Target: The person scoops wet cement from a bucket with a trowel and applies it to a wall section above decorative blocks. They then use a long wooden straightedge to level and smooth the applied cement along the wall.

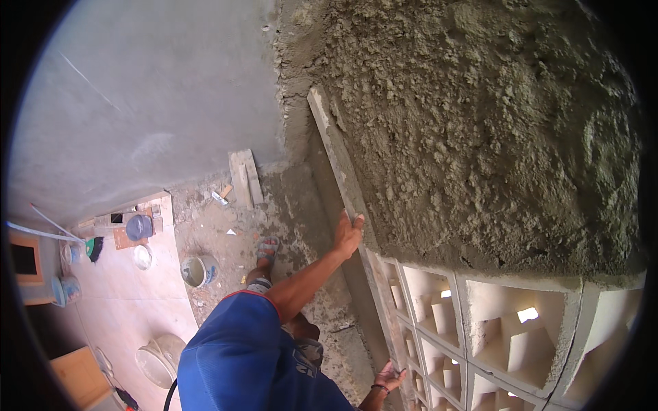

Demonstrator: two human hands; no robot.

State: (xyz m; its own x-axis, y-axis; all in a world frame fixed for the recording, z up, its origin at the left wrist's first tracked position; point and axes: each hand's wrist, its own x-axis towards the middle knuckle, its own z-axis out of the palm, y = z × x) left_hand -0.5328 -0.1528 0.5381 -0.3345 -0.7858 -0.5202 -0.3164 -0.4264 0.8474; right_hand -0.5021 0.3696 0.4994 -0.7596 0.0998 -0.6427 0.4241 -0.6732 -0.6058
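A long, narrow straightedge [334, 152], smeared with mortar, slants along the wall from the plaster's corner down to the lower edge. My left hand [348, 234] is closed around its middle, with the thumb on the side toward the wall. Farther down, my right hand [389, 378], with a dark band at the wrist, grips its lower stretch; some of those fingers are hidden. Rough wet mortar [480, 130] covers the wall right beside the upper half of the straightedge. Pale openwork blocks [514, 322] lie beside its lower half.
A smooth grey wall [171, 82] meets the mortared one at a corner. On the debris-strewn floor are a plasterer's float [245, 178] and a mortar-stained bucket [199, 272]. A large pale tub [161, 359], a dark-bristled broom [94, 248] and more pails stand at left.
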